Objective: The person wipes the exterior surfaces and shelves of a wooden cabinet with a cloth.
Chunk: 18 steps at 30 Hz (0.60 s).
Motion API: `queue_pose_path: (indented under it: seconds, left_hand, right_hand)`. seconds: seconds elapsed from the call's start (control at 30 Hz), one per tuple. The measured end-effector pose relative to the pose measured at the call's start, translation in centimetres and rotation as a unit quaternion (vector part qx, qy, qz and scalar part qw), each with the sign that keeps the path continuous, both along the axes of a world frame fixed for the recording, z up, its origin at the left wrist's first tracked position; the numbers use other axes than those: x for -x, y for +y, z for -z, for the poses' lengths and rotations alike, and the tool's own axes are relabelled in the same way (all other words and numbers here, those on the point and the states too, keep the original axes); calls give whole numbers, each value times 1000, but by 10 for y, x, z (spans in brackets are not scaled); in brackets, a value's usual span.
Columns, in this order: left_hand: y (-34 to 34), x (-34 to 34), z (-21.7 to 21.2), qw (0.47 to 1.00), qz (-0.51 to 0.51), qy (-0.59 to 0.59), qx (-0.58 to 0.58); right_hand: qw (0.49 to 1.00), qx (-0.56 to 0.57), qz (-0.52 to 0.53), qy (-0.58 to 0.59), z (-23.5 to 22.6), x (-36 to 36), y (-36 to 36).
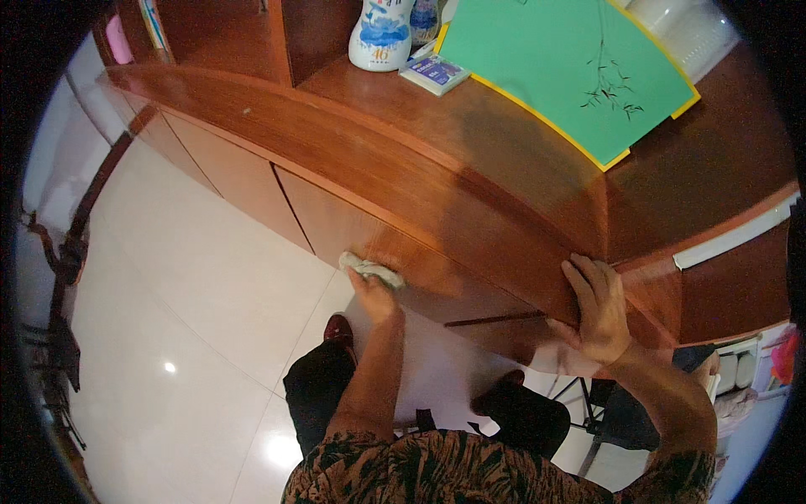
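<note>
Head view: L hand [375, 300], curled on bunched cloth [375, 271], holds it against cabinet door [323, 217]; R hand [599, 312], spread & empty, rests on ledge [353, 160]; flatter cloth, even strokes prob. best.

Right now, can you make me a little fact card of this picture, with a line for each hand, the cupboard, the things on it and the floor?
Left hand: holds a pale cloth against the cupboard front
Right hand: rests on the cupboard's edge, fingers open, holding nothing
Cupboard: reddish-brown wood
Things on it: white bottle with a blue flower, small box beside it, green panel with yellow edges
Floor: pale, shiny tiles
</note>
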<state>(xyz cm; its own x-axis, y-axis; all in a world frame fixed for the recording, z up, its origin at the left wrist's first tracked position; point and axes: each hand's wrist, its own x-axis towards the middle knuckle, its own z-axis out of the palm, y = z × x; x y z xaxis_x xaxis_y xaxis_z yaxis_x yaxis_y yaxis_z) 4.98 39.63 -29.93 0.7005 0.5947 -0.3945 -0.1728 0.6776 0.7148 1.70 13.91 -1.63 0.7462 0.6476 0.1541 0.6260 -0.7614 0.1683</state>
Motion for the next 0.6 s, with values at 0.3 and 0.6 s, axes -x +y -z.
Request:
queue_pose_path:
  seconds: [0.3,0.6]
  left_hand:
    - [-54,43,-169,838,0,-75,-540]
    - [-53,23,-75,856,-31,27,-515]
  right_hand:
    - [999,7,-6,-44,3,1,2]
    - [999,1,-6,-48,8,3,-2]
